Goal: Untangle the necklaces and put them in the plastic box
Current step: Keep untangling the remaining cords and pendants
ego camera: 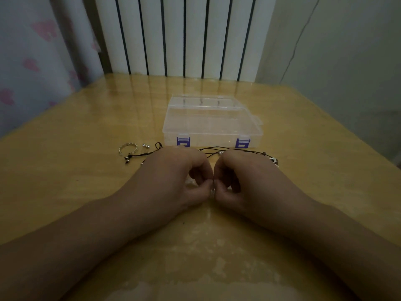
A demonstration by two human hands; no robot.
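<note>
A clear plastic box (211, 124) with two purple latches sits closed at the middle of the table. Black cord necklaces (243, 151) with small beads lie in front of it, trailing left and right behind my hands. My left hand (173, 179) and my right hand (245, 177) meet fingertip to fingertip, each pinching a small silvery piece of the necklaces between thumb and forefinger. The part they hold is mostly hidden by my fingers.
A silver ring-like bracelet (128, 148) and a small silver bead (146, 146) lie left of the box. The yellow wooden table (86, 170) has a glossy cover. A white radiator (184, 35) stands behind the far edge, and a curtain (32, 61) hangs at left.
</note>
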